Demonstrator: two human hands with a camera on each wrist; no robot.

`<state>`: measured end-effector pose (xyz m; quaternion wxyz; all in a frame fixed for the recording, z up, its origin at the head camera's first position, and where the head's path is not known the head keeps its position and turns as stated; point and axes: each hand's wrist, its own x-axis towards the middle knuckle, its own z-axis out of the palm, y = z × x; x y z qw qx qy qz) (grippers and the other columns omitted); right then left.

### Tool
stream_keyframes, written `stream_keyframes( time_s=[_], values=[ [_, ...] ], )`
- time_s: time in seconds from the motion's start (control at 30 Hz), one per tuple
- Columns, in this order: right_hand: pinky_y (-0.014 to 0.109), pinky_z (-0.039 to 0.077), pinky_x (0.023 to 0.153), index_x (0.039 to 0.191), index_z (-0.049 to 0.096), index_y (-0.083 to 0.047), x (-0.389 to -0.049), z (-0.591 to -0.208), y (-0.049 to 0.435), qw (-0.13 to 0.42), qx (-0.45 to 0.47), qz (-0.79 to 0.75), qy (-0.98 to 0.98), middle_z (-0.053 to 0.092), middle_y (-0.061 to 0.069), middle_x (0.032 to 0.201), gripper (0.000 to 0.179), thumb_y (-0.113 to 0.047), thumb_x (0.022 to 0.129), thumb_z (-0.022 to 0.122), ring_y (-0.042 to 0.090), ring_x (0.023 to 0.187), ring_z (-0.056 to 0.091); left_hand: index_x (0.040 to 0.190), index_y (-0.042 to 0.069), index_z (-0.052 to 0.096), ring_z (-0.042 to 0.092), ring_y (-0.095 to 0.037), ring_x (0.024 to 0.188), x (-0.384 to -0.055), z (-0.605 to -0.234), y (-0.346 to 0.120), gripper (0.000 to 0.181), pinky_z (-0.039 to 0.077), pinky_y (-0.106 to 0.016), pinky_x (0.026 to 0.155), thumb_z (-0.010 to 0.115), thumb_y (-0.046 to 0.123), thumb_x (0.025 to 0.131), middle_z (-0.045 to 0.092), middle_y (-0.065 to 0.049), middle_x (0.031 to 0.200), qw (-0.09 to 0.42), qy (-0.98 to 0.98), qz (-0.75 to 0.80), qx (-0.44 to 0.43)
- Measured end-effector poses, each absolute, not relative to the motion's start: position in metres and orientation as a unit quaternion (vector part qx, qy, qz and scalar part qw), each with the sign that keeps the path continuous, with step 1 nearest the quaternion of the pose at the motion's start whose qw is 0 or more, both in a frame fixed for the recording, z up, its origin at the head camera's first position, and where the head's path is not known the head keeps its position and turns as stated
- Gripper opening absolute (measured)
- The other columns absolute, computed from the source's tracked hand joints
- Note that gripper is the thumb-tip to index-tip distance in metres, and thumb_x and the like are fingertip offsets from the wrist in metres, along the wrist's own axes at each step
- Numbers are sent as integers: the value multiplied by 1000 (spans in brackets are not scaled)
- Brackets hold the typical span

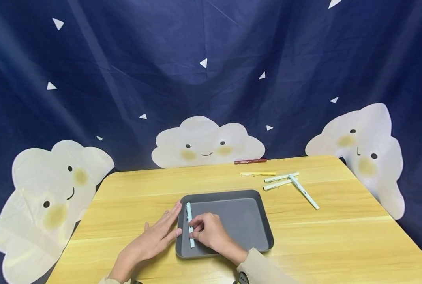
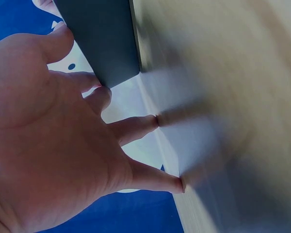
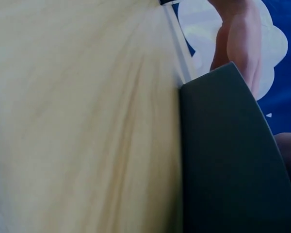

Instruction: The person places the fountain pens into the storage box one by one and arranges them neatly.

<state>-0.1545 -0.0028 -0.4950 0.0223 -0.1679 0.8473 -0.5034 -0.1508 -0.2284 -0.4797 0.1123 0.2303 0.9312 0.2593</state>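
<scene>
A light blue pen [image 1: 189, 211] lies lengthwise along the left side inside a dark grey tray [image 1: 241, 221]. My right hand [image 1: 211, 232] reaches over the tray's front rim and pinches this pen between thumb and fingers near its middle. Against the tray's left wall rests my left hand [image 1: 153, 240], fingers extended. In the left wrist view, the left hand's fingers are spread, some touching the tray wall [image 2: 99, 41] and others touching the table. The tray's outer wall [image 3: 228, 150] hides most of the right hand in the right wrist view.
Right of the tray, two light blue pens [image 1: 281, 178] lie close together, with a third pale pen [image 1: 304, 193] angled across their ends. Behind them are a yellow pen [image 1: 257, 174] and a dark red pen [image 1: 250, 161] near the wooden table's [image 1: 338, 244] back edge.
</scene>
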Motion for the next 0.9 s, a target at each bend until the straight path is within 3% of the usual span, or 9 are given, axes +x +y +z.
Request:
stream_keyframes(
  time_s=[0.43,0.9],
  values=[
    [19,54,54,93,77,2,-154,-499,-4,35,-152,-562,812,73,4,76,19,6,77,86,5,61,65,167,27,10,21,-45,151,-149,-479,-228,71,6,-92,95,45,48,109,8,9,171,115,930,265,228],
    [19,55,58,92,77,-1,-153,-496,-1,53,-144,-576,803,74,2,75,17,6,78,83,8,65,68,167,29,10,21,-43,152,-150,-479,-229,71,6,-92,95,45,49,108,8,10,171,118,931,264,225]
  ],
)
